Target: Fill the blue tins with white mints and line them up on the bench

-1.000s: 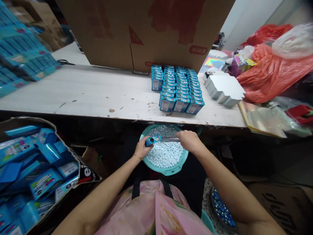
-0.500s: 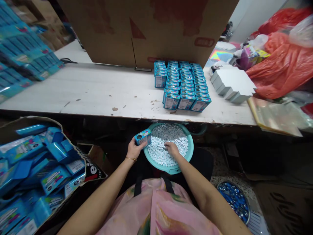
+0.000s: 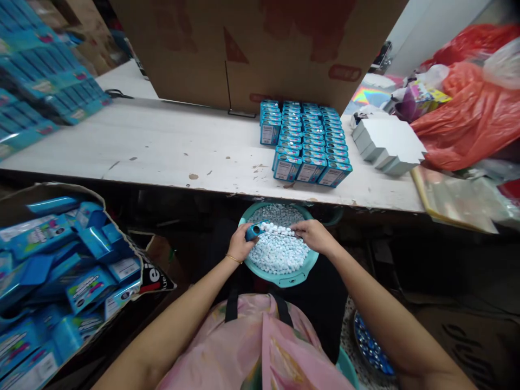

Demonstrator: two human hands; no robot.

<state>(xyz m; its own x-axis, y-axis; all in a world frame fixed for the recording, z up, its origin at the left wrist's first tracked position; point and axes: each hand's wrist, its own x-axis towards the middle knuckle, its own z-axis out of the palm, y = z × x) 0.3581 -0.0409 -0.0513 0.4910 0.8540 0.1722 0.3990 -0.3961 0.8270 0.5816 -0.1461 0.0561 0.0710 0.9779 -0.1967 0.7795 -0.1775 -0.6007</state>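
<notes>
My left hand (image 3: pixel 240 244) grips a small blue printed carton (image 3: pixel 253 232), tipped on its side over the basin with its far end toward the right. From the right, my right hand (image 3: pixel 314 236) pinches what looks like a narrow scoop, mostly hidden under a heaped row of white pellets (image 3: pixel 279 229). The row reaches to the carton's far end. Below both hands, a turquoise basin (image 3: pixel 286 280) on my lap is filled with loose white pellets (image 3: pixel 280 257).
Rows of blue cartons (image 3: pixel 311 169) stand on the white table (image 3: pixel 162 151), beside stacked white boxes (image 3: pixel 392 142). A large cardboard box (image 3: pixel 280 49) rises behind. At lower left, a bag (image 3: pixel 122 230) holds many blue cartons. A bowl of blue shiny pieces (image 3: pixel 369 344) sits at lower right.
My right hand has lifted out of the pellets and moved right, bringing up a loaded row of them. My left hand has moved right and tipped the carton toward it.
</notes>
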